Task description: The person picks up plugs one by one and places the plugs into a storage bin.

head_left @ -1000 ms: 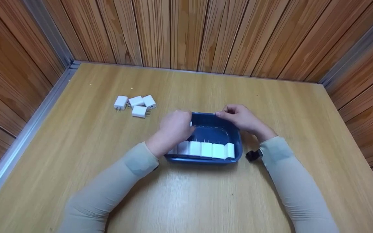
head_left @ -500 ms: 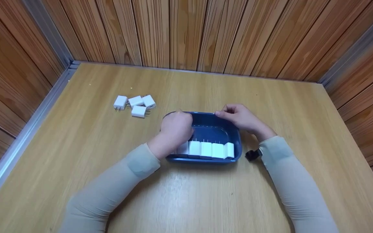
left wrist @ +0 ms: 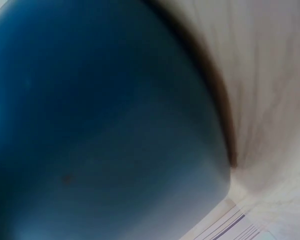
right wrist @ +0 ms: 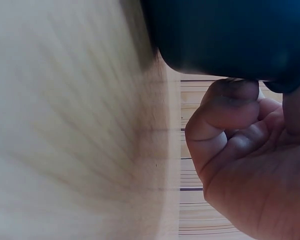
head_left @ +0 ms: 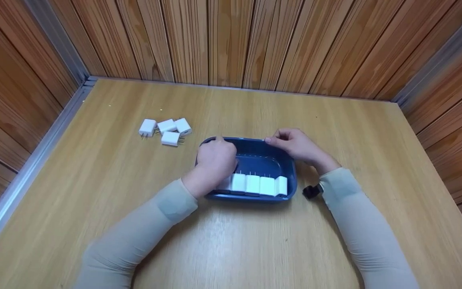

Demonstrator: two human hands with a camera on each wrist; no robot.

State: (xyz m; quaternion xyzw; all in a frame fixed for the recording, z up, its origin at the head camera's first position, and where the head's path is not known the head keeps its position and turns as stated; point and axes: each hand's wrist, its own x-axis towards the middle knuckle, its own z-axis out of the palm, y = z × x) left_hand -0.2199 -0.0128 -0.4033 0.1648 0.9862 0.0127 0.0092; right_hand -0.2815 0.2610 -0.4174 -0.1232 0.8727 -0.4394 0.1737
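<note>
In the head view a dark blue plastic tray (head_left: 255,140) stands on the table, with a row of white USB wall chargers (head_left: 252,184) along its near side, prongs facing away from the person. My left hand (head_left: 216,156) reaches over the tray's left end, fingers curled down inside around a charger that the hand now hides. At the far right corner my right hand (head_left: 297,145) pinches the rim between thumb and fingers. The right wrist view shows curled fingers (right wrist: 230,110) against the outside of the tray wall (right wrist: 225,40). Tray wall (left wrist: 100,115) fills most of the left wrist view.
Several loose chargers (head_left: 167,130) lie in a cluster on the table (head_left: 251,245), left of and beyond the tray. A black camera piece (head_left: 312,192) sits at the right wrist. Wood-panelled walls (head_left: 231,44) enclose the back and sides.
The left hand has shifted slightly left and turned over the tray, covering the white edge that showed at its fingers a second ago. The right hand keeps its grip on the rim.
</note>
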